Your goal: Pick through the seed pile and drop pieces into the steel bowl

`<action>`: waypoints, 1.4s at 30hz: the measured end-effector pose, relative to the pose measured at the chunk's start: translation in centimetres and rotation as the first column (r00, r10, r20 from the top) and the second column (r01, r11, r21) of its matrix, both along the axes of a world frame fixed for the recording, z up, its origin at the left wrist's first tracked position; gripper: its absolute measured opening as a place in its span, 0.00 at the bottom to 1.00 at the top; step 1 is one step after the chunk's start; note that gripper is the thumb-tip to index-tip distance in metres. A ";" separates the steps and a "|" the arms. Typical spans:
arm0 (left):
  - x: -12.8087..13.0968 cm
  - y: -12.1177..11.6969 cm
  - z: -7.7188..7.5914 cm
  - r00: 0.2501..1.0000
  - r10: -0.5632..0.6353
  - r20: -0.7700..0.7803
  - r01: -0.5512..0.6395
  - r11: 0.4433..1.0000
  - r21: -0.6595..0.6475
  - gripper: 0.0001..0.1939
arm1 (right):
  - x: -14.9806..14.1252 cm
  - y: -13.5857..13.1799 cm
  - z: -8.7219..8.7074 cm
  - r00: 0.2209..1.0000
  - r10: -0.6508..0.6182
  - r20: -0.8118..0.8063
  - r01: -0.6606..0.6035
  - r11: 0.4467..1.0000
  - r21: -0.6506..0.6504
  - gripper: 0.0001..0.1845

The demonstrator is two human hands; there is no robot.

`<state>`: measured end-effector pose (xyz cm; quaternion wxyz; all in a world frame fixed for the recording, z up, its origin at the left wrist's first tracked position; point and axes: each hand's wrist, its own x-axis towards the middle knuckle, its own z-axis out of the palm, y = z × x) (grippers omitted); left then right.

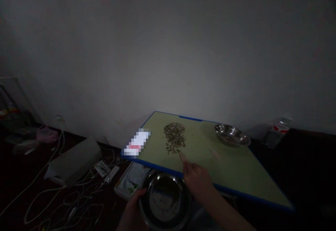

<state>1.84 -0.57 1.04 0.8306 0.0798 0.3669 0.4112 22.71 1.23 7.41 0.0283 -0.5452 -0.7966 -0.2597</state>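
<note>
My left hand (pixel 133 210) grips the left rim of a steel bowl (pixel 165 200) held below the near edge of a green table with a blue border (pixel 236 168). Dark bits lie inside the bowl. My right hand (pixel 195 178) reaches over the table edge with the index finger stretched out, its tip touching the near end of a heap of small brownish seeds (pixel 175 137); the other fingers are curled in and hold nothing I can see.
A second steel bowl (pixel 231 134) stands at the table's far right. A blurred white packet (pixel 137 143) lies at its left corner. White cables, a grey box (pixel 75 161) and a tray (pixel 130 183) lie on the dark floor. A plastic bottle (pixel 277 131) rests by the wall.
</note>
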 end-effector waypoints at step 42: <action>-0.3 0.5 -1.3 0.999 -0.023 0.043 0.023 1.000 -0.004 0.09 | 7.1 2.2 1.9 0.820 -0.536 -0.201 0.529 0.844 -0.089 0.16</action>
